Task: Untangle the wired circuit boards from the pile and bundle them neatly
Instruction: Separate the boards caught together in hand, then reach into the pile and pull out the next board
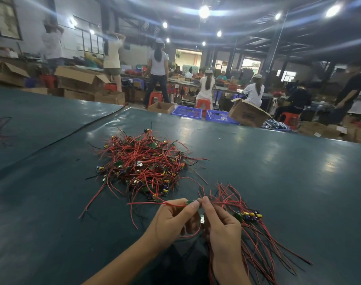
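At 6 o'clock on the desk (278, 171), close to its near edge, both hands met over one wired board (191, 203). Left hand (171, 219) grip: thumb and forefinger pinched the board's left end. Right hand (220, 225) grip: fingertips pinched closed on its right end, where the red leads start. Couldn't tell if the right's lower fingers also held anything.

Pile (144, 163) sat at 12 o'clock from the hands, near them, big and knotted, so most of the job looked undone. Sorted bundle (253, 233) lay at 4 o'clock, just beside the right hand: boards roughly together, leads fanned loose, no tie seen. Progress judged early.

Room: bare desk wide at 3 and 9 o'clock. Far edge well beyond the pile. Black cable (72, 134) crossed at 10 o'clock, well apart.
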`<state>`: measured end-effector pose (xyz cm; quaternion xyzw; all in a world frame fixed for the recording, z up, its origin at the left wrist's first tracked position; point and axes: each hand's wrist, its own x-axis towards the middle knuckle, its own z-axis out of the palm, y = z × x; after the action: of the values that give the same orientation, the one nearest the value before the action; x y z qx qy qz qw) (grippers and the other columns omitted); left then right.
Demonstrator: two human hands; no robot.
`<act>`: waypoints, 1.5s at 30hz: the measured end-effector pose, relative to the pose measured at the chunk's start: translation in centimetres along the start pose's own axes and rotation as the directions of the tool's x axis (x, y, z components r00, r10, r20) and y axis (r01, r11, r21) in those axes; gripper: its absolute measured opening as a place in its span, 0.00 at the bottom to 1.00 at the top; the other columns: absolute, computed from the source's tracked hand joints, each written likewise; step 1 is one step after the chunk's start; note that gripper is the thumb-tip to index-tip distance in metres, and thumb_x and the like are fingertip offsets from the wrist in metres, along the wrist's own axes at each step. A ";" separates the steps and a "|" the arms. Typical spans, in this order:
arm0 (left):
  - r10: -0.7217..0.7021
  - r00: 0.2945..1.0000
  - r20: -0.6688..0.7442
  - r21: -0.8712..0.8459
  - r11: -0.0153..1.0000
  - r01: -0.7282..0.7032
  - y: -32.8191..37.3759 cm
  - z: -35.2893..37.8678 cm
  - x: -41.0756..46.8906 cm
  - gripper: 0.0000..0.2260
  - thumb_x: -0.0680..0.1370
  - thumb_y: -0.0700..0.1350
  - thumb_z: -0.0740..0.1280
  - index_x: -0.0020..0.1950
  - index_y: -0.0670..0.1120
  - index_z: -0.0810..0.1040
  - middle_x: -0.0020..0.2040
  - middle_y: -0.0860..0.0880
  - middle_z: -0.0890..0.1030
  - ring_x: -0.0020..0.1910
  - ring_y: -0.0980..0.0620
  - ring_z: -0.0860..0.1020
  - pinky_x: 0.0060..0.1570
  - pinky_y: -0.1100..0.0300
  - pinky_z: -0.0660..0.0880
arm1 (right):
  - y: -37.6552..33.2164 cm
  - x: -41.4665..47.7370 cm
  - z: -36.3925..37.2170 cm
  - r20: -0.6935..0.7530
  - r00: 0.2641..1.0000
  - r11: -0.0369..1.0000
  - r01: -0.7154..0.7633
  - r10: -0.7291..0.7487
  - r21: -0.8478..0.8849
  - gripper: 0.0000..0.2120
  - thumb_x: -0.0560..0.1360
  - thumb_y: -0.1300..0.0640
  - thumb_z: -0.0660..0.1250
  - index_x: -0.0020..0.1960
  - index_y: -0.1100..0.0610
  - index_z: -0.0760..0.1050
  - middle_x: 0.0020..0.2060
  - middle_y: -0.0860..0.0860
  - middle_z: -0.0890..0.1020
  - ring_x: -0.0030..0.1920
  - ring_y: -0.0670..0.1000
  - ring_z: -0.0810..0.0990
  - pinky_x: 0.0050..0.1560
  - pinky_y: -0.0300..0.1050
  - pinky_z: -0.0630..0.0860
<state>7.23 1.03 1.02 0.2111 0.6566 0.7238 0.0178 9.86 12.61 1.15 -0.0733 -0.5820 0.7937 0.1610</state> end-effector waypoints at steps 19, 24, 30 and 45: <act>0.078 0.994 -0.082 0.006 0.997 -0.078 0.0 -1.1 0.4 0.17 0.74 0.53 0.66 0.30 0.44 0.75 0.26 0.45 0.76 0.26 0.52 0.73 0.30 0.60 0.70 | 0.0 1.1 -1.2 -0.193 0.975 0.992 -0.090 0.107 0.094 0.16 0.70 0.44 0.70 0.34 0.56 0.83 0.25 0.46 0.73 0.22 0.43 0.65 0.21 0.34 0.63; 0.055 0.998 0.033 0.127 0.990 -0.059 -0.4 -0.7 0.2 0.13 0.77 0.47 0.66 0.32 0.46 0.77 0.28 0.49 0.78 0.28 0.53 0.75 0.33 0.60 0.72 | 0.4 -0.1 0.5 0.015 1.000 0.998 -0.020 0.021 -0.066 0.10 0.72 0.51 0.69 0.37 0.53 0.86 0.32 0.54 0.85 0.34 0.50 0.83 0.36 0.44 0.80; 0.119 0.991 0.064 0.224 0.966 -0.130 0.1 -0.5 -0.3 0.16 0.74 0.53 0.67 0.30 0.46 0.74 0.27 0.51 0.75 0.28 0.54 0.73 0.33 0.58 0.70 | -0.6 1.3 -1.8 -0.291 0.954 0.994 -0.043 0.070 0.098 0.12 0.78 0.54 0.67 0.41 0.58 0.85 0.23 0.46 0.69 0.20 0.42 0.62 0.19 0.35 0.62; 0.064 0.969 0.237 0.843 0.482 -0.238 -1.9 -1.5 -0.3 0.14 0.74 0.49 0.63 0.59 0.55 0.77 0.54 0.58 0.77 0.52 0.57 0.75 0.45 0.63 0.70 | -0.3 0.9 -1.1 -0.108 0.994 0.998 -0.028 0.034 0.049 0.08 0.78 0.55 0.66 0.51 0.58 0.81 0.43 0.53 0.87 0.25 0.45 0.76 0.24 0.38 0.75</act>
<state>6.55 -0.26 -1.00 0.3104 0.9050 0.2742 -0.0975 9.36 13.98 1.13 -0.1218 -0.5521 0.8045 0.1820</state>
